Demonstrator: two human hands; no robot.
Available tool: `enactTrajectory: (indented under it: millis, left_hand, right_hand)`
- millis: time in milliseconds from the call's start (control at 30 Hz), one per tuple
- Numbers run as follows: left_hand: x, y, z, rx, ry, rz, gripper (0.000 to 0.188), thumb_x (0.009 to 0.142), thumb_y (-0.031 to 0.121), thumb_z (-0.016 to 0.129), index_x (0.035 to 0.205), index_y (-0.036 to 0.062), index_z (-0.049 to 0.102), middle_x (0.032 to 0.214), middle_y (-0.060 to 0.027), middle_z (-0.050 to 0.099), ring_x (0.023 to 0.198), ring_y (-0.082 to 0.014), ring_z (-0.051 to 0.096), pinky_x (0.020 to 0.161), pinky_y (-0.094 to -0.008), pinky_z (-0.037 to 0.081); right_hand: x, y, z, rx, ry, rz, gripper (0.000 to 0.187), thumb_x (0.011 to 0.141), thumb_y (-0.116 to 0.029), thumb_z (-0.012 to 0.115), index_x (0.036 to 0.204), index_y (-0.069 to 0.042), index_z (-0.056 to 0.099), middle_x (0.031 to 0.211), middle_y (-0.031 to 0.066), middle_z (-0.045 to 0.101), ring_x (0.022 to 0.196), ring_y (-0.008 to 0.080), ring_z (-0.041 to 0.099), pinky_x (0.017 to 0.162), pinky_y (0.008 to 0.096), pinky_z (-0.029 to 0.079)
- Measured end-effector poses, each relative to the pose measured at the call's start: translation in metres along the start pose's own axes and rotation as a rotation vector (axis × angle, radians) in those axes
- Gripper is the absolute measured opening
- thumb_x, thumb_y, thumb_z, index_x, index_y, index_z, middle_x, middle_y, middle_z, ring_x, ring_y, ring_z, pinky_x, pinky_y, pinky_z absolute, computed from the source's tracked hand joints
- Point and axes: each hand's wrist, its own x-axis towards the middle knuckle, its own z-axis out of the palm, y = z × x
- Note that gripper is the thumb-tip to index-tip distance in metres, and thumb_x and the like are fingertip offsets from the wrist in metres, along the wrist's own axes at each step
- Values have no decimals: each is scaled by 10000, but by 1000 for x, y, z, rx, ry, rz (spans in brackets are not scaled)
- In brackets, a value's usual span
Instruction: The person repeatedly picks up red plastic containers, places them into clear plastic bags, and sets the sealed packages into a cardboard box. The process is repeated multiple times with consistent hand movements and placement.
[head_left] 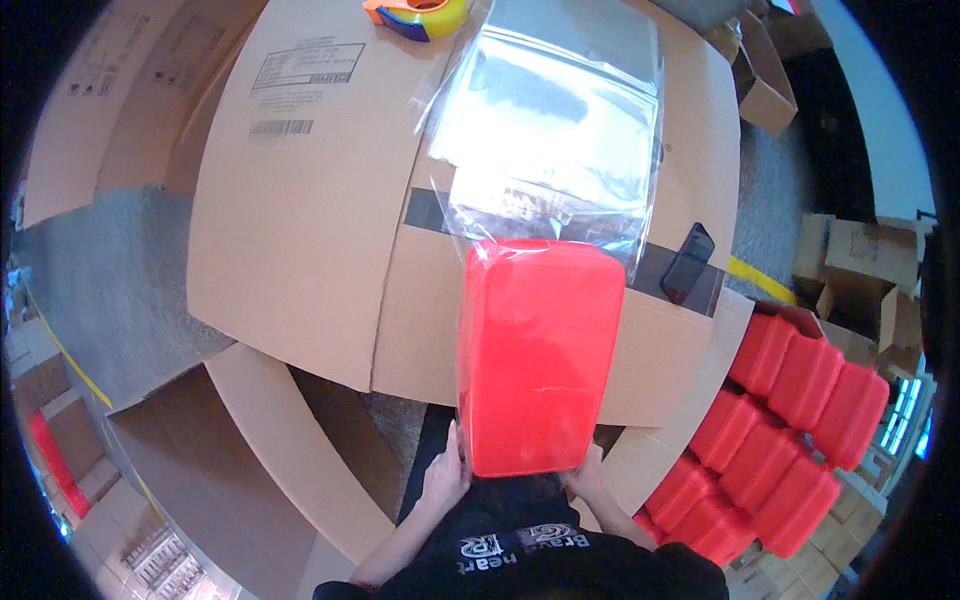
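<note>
A red plastic case (540, 350) with rounded corners lies in front of me, over the near edge of the large cardboard box. Clear plastic film wraps its far end and left side, and runs into a stack of clear plastic bags (550, 130) beyond it. My left hand (446, 478) grips the near left corner, thumb along the side. My right hand (586, 474) holds the near right corner; its fingers are mostly hidden beneath the case.
The closed cardboard box (300, 220) serves as a work surface. On it lie a black smartphone (688, 262) and a tape dispenser (420, 15). Several red cases (770, 440) fill a carton at right. An open carton (230, 470) stands at left.
</note>
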Motion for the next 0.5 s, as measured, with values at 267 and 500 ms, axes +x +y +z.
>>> enactTrajectory:
  millis: [267,500]
  left_hand:
    - [-8,-42,17,292,-174,173,440,835,24,502,1272,70,528,891,-224,665,822,-376,663,739,-465,536]
    - [1,28,-58,-234,236,423,970,837,502,657,1432,-89,171,1465,-304,266,1352,-424,307,1130,-438,262]
  right_hand:
    - [-48,38,15,66,-32,107,260,724,-79,689,973,-12,651,847,210,661,736,363,645,629,406,505]
    - [52,42,-106,147,-753,105,334,900,-215,630,1188,-51,588,992,63,641,886,202,603,810,328,490]
